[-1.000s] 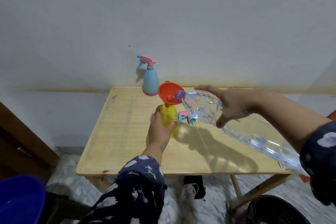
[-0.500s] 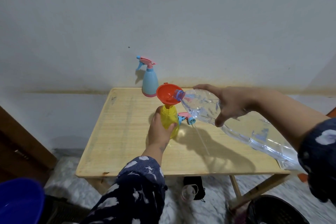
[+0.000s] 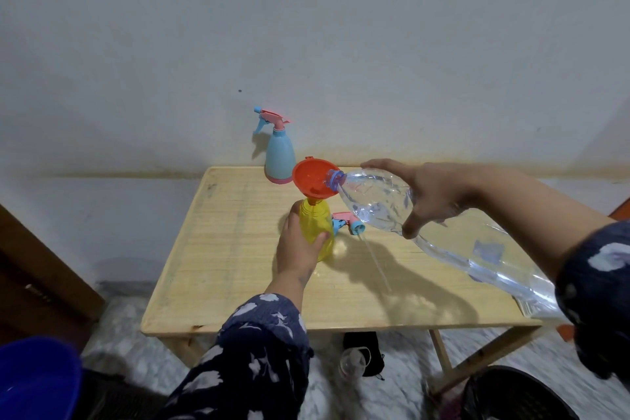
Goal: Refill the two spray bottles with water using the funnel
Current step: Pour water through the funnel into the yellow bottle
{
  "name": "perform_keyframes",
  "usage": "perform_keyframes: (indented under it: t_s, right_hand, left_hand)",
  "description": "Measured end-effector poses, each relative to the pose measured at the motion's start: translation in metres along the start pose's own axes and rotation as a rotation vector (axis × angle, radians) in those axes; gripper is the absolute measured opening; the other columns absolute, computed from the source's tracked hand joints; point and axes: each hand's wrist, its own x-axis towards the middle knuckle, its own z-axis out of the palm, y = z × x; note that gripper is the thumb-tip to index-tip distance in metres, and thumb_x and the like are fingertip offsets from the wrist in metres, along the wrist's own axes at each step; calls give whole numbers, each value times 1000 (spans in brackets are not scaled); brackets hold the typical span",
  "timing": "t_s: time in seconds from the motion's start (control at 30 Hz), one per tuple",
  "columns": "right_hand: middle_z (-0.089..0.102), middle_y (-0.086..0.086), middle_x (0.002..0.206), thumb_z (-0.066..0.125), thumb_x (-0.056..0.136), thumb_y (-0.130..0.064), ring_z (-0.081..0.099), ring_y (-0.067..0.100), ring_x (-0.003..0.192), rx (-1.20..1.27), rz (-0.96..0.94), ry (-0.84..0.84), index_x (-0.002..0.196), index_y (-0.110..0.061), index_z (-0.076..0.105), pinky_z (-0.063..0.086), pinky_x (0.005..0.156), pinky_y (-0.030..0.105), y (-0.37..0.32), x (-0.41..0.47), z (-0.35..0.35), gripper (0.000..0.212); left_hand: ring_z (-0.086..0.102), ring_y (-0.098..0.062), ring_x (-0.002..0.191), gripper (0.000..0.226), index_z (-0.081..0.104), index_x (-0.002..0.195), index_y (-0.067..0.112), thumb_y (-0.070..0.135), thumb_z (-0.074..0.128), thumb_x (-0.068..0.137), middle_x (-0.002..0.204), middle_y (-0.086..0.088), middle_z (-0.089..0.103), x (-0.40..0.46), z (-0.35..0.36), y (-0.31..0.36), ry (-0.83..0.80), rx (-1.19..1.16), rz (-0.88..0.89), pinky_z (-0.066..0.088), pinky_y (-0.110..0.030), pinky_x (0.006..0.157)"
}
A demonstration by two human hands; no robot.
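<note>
A yellow spray bottle [image 3: 317, 227] stands uncapped near the middle of the wooden table [image 3: 238, 266], and my left hand [image 3: 300, 249] grips its body. An orange funnel [image 3: 312, 181] sits in its neck. My right hand [image 3: 429, 196] holds a large clear water bottle [image 3: 381, 201] tilted down, its blue-ringed mouth resting on the funnel's rim. A pink and blue spray head [image 3: 347, 222] with its thin dip tube lies on the table just right of the yellow bottle. A blue spray bottle [image 3: 279, 157] with a pink trigger head stands at the table's far edge by the wall.
The table stands against a pale wall. On the floor under it lie a small clear bottle [image 3: 351, 363] and a black object [image 3: 364, 348]. A black basket [image 3: 511, 395] is at the lower right, a blue tub [image 3: 37, 378] at the lower left, a brown door at the left.
The big water bottle has stayed tipped at the funnel, shifting only slightly. Both hands keep their holds.
</note>
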Motion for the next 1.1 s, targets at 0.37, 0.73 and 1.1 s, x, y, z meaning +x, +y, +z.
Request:
perform_keyframes:
  t_s: [0.37, 0.73, 1.1]
  right_hand:
    - [60, 5, 58, 79, 60, -27, 60, 27, 52, -30, 5, 27, 135, -61, 4, 59, 67, 45, -2, -3, -2, 111]
    - [69, 8, 73, 81, 66, -29, 65, 21, 72, 213, -113, 232, 135, -62, -2, 51, 72, 32, 21, 0, 10, 113]
    - [63, 13, 92, 84, 67, -27, 65, 22, 75, 615, -54, 721, 142, -53, -6, 53, 82, 38, 75, 24, 53, 120]
  left_hand:
    - [49, -20, 123, 75, 32, 146, 25, 25, 75, 84, 136, 2, 50, 0, 0, 0, -4, 14, -17, 38, -27, 97]
    - [45, -22, 129, 80, 30, 148, 22, 26, 75, 83, 142, -1, 46, 1, 0, 2, -7, 41, -20, 37, -29, 101]
    - [48, -25, 126, 79, 30, 147, 26, 29, 75, 83, 143, -1, 44, 2, 1, -3, -4, 43, -46, 38, -31, 96]
